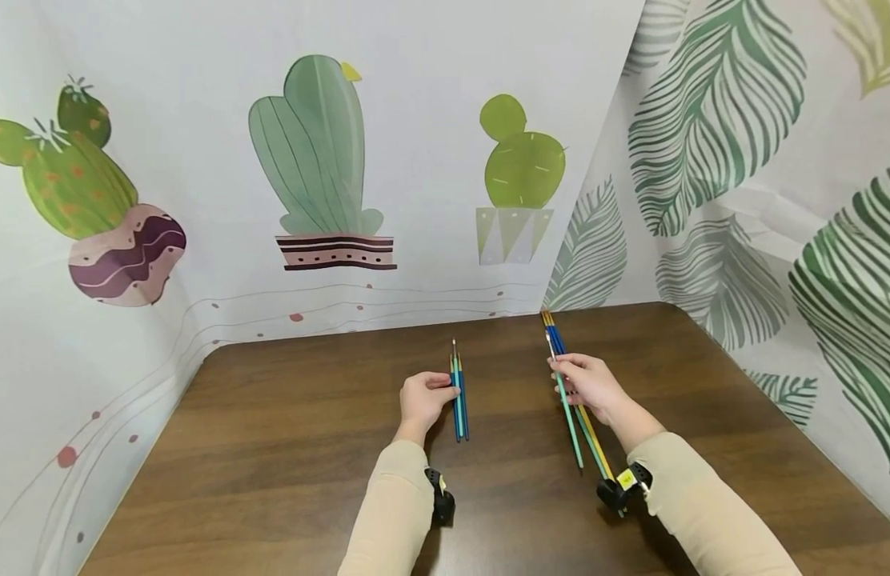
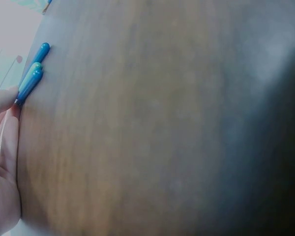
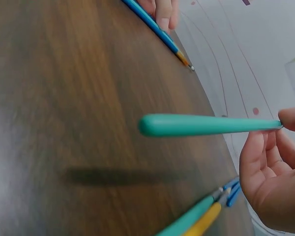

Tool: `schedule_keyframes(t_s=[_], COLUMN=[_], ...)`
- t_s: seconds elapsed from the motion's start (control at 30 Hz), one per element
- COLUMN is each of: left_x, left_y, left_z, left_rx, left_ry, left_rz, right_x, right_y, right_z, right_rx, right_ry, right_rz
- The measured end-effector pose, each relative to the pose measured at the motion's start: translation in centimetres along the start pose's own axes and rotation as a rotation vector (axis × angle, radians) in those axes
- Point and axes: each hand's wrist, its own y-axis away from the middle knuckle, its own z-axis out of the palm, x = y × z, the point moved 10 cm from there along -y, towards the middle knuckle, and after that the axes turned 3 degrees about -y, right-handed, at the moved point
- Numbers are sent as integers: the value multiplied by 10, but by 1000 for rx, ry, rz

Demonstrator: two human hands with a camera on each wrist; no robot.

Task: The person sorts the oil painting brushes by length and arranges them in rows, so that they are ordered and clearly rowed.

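Observation:
My right hand (image 1: 592, 386) pinches a green-handled paintbrush (image 1: 570, 420) between thumb and fingers, bristles pointing away. In the right wrist view, the handle of this brush hovers above the wood and casts a shadow. Farther left, my left hand (image 1: 422, 402) holds a small group of blue and green paintbrushes (image 1: 466, 416) at their sides, thumb and fingertips against them. Their rounded handle ends (image 2: 32, 83) show in the left wrist view. Beneath the right hand lies another bunch of paintbrushes, including a yellow-handled paintbrush (image 1: 591, 434); part of the bunch is hidden.
The brown wooden table (image 1: 286, 448) meets a white wall covering (image 1: 430, 160) printed with cacti and leaves at its back edge. The right-hand bunch reaches that edge. Black wrist cameras sit on both sleeves, the right one over the bunch's near end.

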Motion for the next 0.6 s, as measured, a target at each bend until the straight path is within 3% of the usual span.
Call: schedule_keyframes(t_s=[0.33,0.6], left_x=[0,-1], left_y=[-1,-3], left_z=[0,0], left_rx=[7,13], left_ry=[-4,-15], left_rz=[3,14], right_x=[1,4], right_y=[9,17], right_z=[-20,-41], right_rx=[2,58], right_ry=[7,136], right_rz=[-23,-34])
